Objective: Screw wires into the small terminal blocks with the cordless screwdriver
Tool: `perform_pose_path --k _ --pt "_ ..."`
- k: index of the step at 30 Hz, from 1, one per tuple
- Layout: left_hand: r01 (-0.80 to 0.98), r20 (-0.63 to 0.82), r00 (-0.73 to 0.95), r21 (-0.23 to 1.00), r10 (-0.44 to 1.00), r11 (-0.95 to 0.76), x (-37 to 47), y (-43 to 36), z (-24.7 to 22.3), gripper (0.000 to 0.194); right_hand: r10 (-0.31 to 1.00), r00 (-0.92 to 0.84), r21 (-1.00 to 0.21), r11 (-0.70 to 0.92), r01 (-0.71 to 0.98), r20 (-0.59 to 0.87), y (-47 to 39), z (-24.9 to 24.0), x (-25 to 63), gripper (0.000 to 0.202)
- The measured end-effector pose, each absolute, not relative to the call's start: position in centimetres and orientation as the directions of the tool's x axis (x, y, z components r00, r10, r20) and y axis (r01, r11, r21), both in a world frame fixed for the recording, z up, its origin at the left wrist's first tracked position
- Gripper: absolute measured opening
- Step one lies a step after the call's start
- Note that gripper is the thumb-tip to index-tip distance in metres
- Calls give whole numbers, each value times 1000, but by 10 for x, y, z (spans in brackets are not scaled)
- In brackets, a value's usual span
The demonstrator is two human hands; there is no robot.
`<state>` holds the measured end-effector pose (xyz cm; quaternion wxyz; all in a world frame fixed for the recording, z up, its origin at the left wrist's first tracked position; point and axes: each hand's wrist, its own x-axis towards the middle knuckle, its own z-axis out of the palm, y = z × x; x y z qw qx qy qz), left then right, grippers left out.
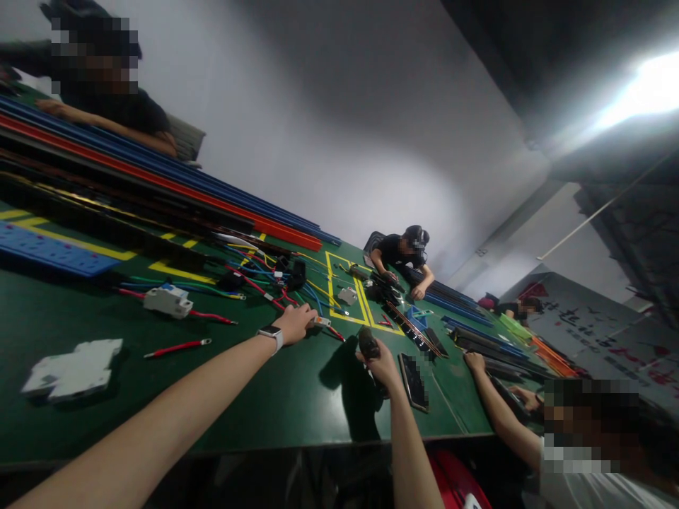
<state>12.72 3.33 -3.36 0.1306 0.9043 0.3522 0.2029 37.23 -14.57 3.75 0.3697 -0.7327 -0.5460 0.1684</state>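
Observation:
My left hand (293, 325), with a watch on its wrist, is closed around a small white circuit breaker (321, 322) with an orange part. A short red wire (335, 334) sticks out of it to the right. My fingers cover most of the breaker. In my right hand (382, 365) is a dark cordless screwdriver (368, 342), raised just above the table to the right of the breaker. Left of my left hand, another white circuit breaker (168, 301) has red wires at both ends. A loose red wire (177, 348) with metal lugs lies nearer me.
A large white breaker (74, 369) lies at the table's left. Bundled coloured wires (265, 272) lie beyond my left hand, before long blue and red strips (254, 225). A phone (414, 382) is right of my right hand. Several co-workers sit around the green table (254, 417).

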Motion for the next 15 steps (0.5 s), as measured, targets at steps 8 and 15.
perform_pose_path --k 8,15 --pt "584 281 671 369 686 -723 128 34 -34 30 979 197 -488 -149 860 48 -137 43 395 80" --pt "590 287 665 364 689 -721 129 35 -37 30 985 126 -344 -159 925 -116 -119 47 416 94"
